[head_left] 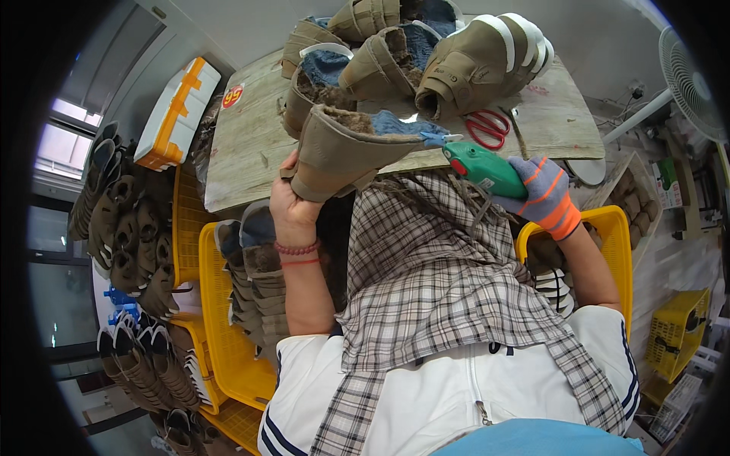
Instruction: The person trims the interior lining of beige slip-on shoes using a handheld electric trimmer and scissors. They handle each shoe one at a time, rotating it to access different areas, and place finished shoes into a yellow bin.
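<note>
My bare left hand [295, 196] is closed on the lower side of a tan shoe upper [334, 156] with a brown fuzzy lining and a blue inner piece. It lifts the upper over the table's near edge, opening facing up. My right hand [549, 196], in a grey and orange striped glove, grips a green handheld power trimmer [487, 169]. The trimmer's blue head points left, at the right end of the upper's lined rim. Whether the tip touches the lining is hard to make out.
More tan shoes [471, 68] crowd the back of the wooden table [251, 152]. Red-handled scissors [488, 129] lie right of them. Yellow crates with shoes flank my lap, left [220, 334] and right [620, 251]. A white fan [688, 72] stands at far right.
</note>
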A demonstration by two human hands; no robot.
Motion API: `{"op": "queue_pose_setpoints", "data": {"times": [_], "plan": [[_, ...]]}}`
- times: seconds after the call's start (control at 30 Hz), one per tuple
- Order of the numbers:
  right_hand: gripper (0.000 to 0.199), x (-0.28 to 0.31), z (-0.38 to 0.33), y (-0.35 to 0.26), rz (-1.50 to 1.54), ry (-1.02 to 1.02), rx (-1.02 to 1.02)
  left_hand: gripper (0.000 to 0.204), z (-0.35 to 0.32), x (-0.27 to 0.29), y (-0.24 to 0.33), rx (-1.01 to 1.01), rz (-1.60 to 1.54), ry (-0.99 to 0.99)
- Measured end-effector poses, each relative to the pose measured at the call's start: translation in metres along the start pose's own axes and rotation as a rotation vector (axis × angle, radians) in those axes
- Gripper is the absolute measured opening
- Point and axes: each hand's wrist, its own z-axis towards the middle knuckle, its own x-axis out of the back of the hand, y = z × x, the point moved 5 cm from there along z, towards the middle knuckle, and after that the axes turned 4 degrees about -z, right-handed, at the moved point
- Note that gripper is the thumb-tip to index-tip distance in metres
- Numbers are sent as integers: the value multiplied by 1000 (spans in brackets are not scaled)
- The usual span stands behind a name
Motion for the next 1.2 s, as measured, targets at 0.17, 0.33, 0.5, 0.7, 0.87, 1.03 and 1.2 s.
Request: {"op": "queue_pose_setpoints", "data": {"times": [0.17,0.33,0.5,0.7,0.87,1.03,1.2], "plan": [[56,-5,-4,0,76,4,-14,30,4,-7,-13,54,-21,-11],[56,-4,-3,1,88,24,-2,31,15,0,-15,29,0,62],[56,-2,2,-4,134,56,11,33,18,-12,-31,102,-22,25],[53,2,13,-15,235,114,-10,35,8,-33,-47,-75,81,-2],[44,0,26,-21,373,46,-125,39,0,-44,-52,-193,170,-192],[43,-5,38,-23,510,0,-201,40,-6,-53,-56,-277,330,-283],[45,-14,44,-27,663,-22,-298,40,-8,-56,-63,-412,516,-268]]}}
